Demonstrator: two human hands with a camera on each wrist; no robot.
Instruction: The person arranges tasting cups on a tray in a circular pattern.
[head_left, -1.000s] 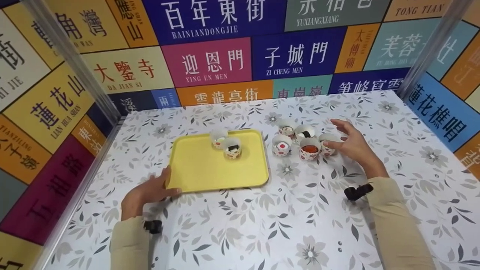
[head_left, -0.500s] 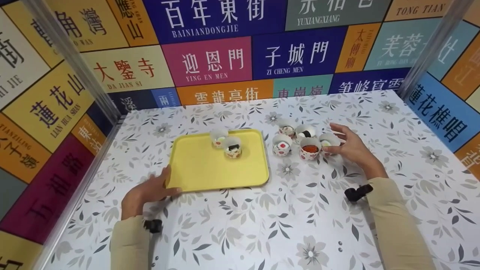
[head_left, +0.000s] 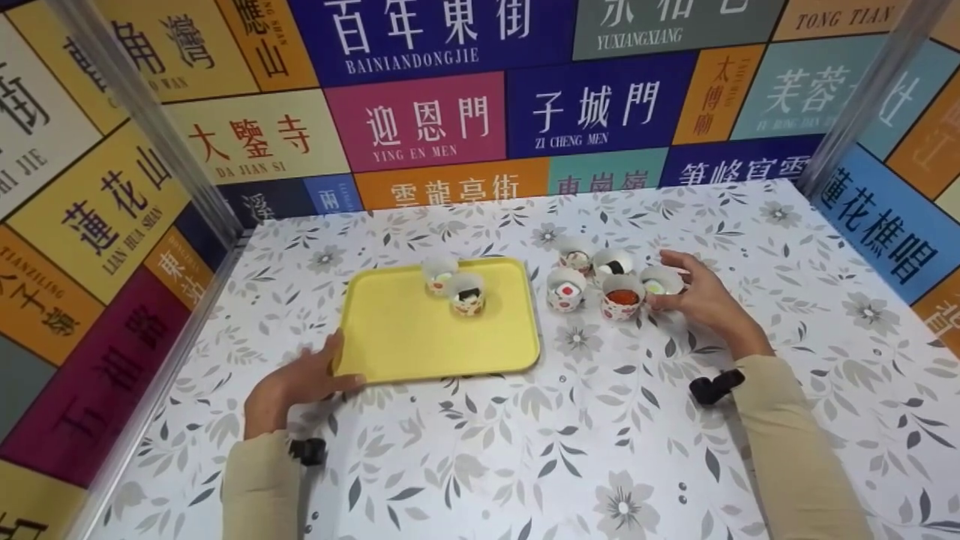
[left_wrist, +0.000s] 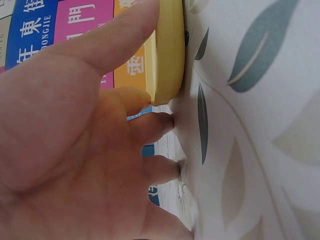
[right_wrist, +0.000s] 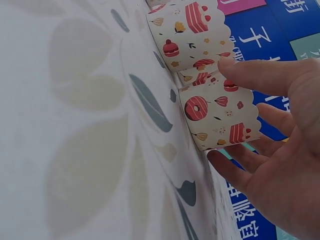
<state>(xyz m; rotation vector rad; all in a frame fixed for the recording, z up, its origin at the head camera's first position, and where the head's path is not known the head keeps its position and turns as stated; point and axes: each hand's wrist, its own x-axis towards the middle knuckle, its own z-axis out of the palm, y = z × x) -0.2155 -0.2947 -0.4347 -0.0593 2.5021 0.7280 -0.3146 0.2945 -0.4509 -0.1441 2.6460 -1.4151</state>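
Note:
My left hand (head_left: 300, 382) holds the front left corner of a yellow tray (head_left: 405, 337), thumb at its front edge and fingers along the left side. Two printed paper cups, one with a dark filling (head_left: 468, 301) and one behind it (head_left: 439, 276), stand on the tray. On the right, my right hand (head_left: 709, 300) grips a paper cup (right_wrist: 220, 117) by its sides, thumb in front and fingers behind. A pale filling with a yellow-green centre shows inside that cup in the head view.
Beside it stand a cup with orange filling (head_left: 621, 298), a cup with a red-dotted white filling (head_left: 565, 291), a cup with a black-and-white filling (head_left: 613, 264) and a cup at the back (head_left: 574, 259). A leaf-patterned cloth (head_left: 480, 465) covers the table; sign-printed walls (head_left: 427, 131) enclose it.
My right hand has come down and closed its thumb and fingers around the rightmost cup. The left hand and the tray have stayed put.

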